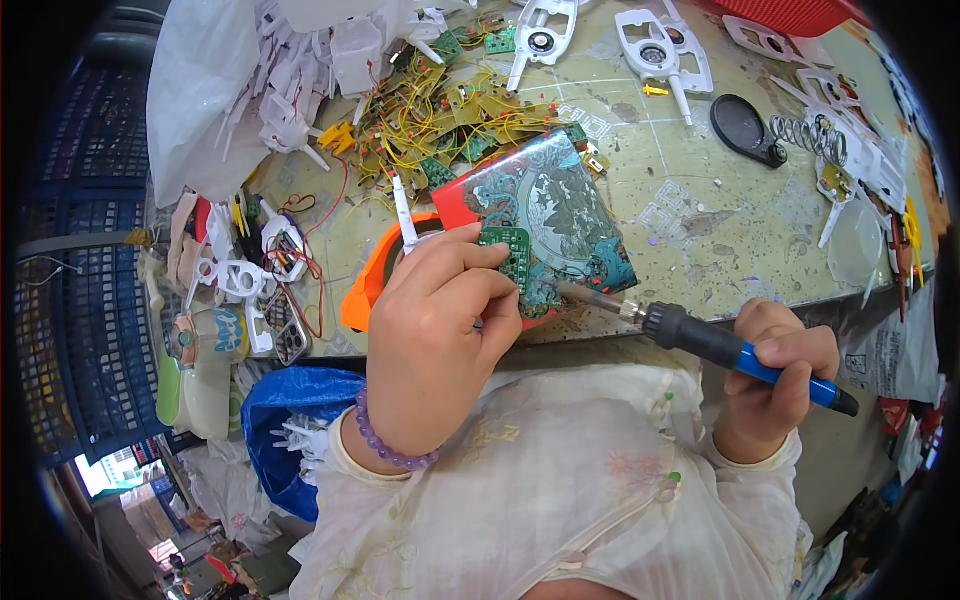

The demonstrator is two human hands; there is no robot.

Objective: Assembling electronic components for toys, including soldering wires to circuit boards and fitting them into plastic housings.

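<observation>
My left hand [440, 310] is closed, its fingertips on a small green circuit board [515, 258]. The board rests over a dark teal patterned box [570, 215] with a red side. Wrapped in my right hand [780, 370] is a blue and black soldering iron [690, 335]. Its tip points left and lies close to the lower right of the board; whether they touch I cannot tell. Beside my left fingers, a white plastic housing with a pointed stem [404, 212] stands up by an orange ring-shaped object [372, 285], which my hand partly covers.
A heap of small circuit boards with yellow wires [450, 125] lies behind the box. White plastic housings [655, 55] are spread along the far side. At right are a black round part [745, 130] and a metal spring [815, 138]. A blue bag [280, 430] hangs below the table's left edge.
</observation>
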